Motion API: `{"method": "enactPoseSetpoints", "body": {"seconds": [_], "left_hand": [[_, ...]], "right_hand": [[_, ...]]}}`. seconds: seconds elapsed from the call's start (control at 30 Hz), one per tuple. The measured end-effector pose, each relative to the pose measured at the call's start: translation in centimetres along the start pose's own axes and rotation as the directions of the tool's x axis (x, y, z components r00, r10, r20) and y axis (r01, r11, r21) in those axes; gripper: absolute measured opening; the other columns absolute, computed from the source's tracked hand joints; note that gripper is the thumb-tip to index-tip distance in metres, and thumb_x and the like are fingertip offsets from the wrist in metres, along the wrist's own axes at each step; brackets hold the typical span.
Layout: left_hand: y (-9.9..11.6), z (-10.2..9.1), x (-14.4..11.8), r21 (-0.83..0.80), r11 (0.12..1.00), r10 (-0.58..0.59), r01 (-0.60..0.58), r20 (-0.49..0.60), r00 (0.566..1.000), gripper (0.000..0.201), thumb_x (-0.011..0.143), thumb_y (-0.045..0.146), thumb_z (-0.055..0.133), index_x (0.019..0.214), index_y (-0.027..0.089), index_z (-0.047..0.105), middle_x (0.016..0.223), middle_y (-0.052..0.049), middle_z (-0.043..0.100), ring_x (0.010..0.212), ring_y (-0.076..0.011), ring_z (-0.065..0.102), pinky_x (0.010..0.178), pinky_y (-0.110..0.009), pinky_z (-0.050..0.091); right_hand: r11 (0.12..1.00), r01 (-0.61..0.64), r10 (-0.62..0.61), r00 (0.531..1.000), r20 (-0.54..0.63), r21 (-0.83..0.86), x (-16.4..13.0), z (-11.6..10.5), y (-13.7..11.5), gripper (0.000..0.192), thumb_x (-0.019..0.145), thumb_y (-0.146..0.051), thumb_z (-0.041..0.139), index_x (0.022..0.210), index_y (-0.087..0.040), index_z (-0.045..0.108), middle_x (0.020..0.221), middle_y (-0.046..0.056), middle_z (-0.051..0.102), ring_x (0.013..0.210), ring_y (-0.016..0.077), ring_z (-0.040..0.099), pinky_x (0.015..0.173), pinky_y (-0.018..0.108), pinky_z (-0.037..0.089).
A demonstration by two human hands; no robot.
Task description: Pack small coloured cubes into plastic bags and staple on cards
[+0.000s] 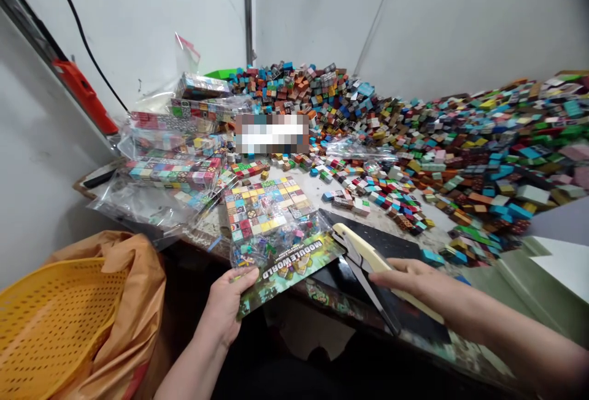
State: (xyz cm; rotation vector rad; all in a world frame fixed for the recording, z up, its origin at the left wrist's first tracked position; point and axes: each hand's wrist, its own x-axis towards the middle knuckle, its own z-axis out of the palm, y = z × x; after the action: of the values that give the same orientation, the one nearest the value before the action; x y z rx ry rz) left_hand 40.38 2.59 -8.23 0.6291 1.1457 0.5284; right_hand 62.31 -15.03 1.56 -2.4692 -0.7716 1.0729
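My left hand grips the lower left corner of a printed header card lettered MODULEWORLD, thumb on top. The card lies along the near edge of a clear plastic bag filled with patterned cubes in rows and small loose pieces. My right hand is closed around the handle of a cream and grey stapler. The stapler's head meets the right end of the card; whether its jaws are closed on the card I cannot tell. Some of the right fingers are hidden.
Packed bags of cubes are stacked at the left. A large heap of loose coloured cubes covers the back and right. A black board lies under the stapler. A yellow basket and orange sack stand lower left.
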Motion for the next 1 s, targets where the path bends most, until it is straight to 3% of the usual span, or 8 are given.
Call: {"method": "enactPoseSetpoints", "body": {"seconds": [0.13, 0.3, 0.47, 0.67, 0.77, 0.87, 0.93, 1.0], "left_hand": [[-0.1, 0.0, 0.2, 0.002, 1.000, 0.002, -0.002, 0.013, 1.000, 0.017, 0.062, 0.009, 0.068, 0.076, 0.009, 0.060, 0.060, -0.005, 0.065, 0.052, -0.0146, 0.061, 0.050, -0.024, 0.052], [-0.1, -0.3, 0.3, 0.018, 1.000, 0.007, -0.007, 0.017, 1.000, 0.018, 0.061, 0.010, 0.069, 0.077, 0.009, 0.060, 0.060, -0.005, 0.065, 0.052, -0.0135, 0.061, 0.050, -0.022, 0.051], [0.0, -0.2, 0.4, 0.015, 1.000, 0.013, -0.013, 0.017, 1.000, 0.018, 0.060, 0.011, 0.070, 0.075, 0.010, 0.060, 0.061, -0.005, 0.065, 0.052, -0.0139, 0.061, 0.051, -0.024, 0.051], [0.0, -0.2, 0.3, 0.024, 1.000, 0.010, -0.010, 0.011, 1.000, 0.020, 0.059, 0.011, 0.071, 0.076, 0.010, 0.061, 0.061, -0.006, 0.066, 0.053, -0.0146, 0.061, 0.051, -0.024, 0.052], [0.0, -0.2, 0.2, 0.018, 1.000, 0.013, -0.013, 0.013, 1.000, 0.019, 0.058, 0.010, 0.071, 0.075, 0.010, 0.061, 0.062, -0.006, 0.066, 0.053, -0.0153, 0.062, 0.052, -0.025, 0.052], [0.0, -0.2, 0.2, 0.026, 0.999, 0.019, -0.020, 0.016, 1.000, 0.019, 0.058, 0.010, 0.070, 0.075, 0.009, 0.062, 0.061, -0.006, 0.066, 0.054, -0.0148, 0.062, 0.052, -0.024, 0.052], [0.0, -0.2, 0.3, 0.028, 0.999, 0.023, -0.024, 0.016, 1.000, 0.019, 0.058, 0.011, 0.071, 0.075, 0.009, 0.062, 0.061, -0.005, 0.066, 0.054, -0.0142, 0.061, 0.052, -0.023, 0.052], [0.0, -0.2, 0.4, 0.027, 0.999, 0.025, -0.026, 0.019, 1.000, 0.020, 0.058, 0.011, 0.071, 0.075, 0.009, 0.062, 0.061, -0.005, 0.065, 0.053, -0.0134, 0.061, 0.052, -0.022, 0.051]], "right_hand": [[0.953, 0.157, -0.204, 0.966, -0.161, -0.261, 0.7, 0.7, 0.9, 0.024, 0.067, -0.041, 0.052, 0.071, -0.018, 0.055, 0.072, 0.005, 0.055, 0.065, 0.0177, 0.051, 0.058, 0.027, 0.037], [0.983, -0.085, 0.073, 0.995, 0.074, 0.164, -0.5, 0.9, 0.6, 0.041, 0.073, -0.057, 0.043, 0.086, -0.020, 0.058, 0.077, 0.001, 0.058, 0.049, 0.0115, 0.051, 0.052, 0.025, 0.042], [0.985, 0.120, -0.135, 0.984, -0.115, -0.125, 0.0, 1.0, 1.1, 0.029, 0.067, -0.046, 0.052, 0.075, -0.018, 0.058, 0.068, 0.004, 0.058, 0.059, 0.0173, 0.054, 0.051, 0.025, 0.041], [0.994, -0.036, 0.025, 0.994, 0.104, 0.105, 0.0, 0.6, 1.6, 0.040, 0.074, -0.053, 0.045, 0.092, -0.020, 0.059, 0.064, -0.001, 0.055, 0.043, 0.0097, 0.047, 0.043, 0.022, 0.038], [0.985, 0.128, -0.131, 0.991, -0.015, -0.118, 0.6, 0.5, 2.8, 0.038, 0.075, -0.051, 0.043, 0.089, -0.019, 0.060, 0.065, 0.003, 0.056, 0.054, 0.0148, 0.052, 0.050, 0.025, 0.040], [0.863, 0.310, -0.406, 0.895, -0.185, -0.398, 1.3, 0.6, 3.7, 0.037, 0.074, -0.046, 0.043, 0.089, -0.017, 0.061, 0.078, 0.009, 0.058, 0.074, 0.0231, 0.053, 0.067, 0.034, 0.041], [0.908, 0.258, -0.330, 0.926, -0.183, -0.329, 1.0, 0.7, 3.6, 0.040, 0.074, -0.048, 0.042, 0.092, -0.018, 0.061, 0.076, 0.008, 0.057, 0.072, 0.0227, 0.053, 0.063, 0.033, 0.041], [0.992, 0.098, -0.103, 0.993, -0.066, -0.073, 0.3, 0.9, 2.9, 0.043, 0.075, -0.054, 0.041, 0.092, -0.019, 0.060, 0.071, 0.005, 0.058, 0.061, 0.0182, 0.052, 0.053, 0.027, 0.040]]}}
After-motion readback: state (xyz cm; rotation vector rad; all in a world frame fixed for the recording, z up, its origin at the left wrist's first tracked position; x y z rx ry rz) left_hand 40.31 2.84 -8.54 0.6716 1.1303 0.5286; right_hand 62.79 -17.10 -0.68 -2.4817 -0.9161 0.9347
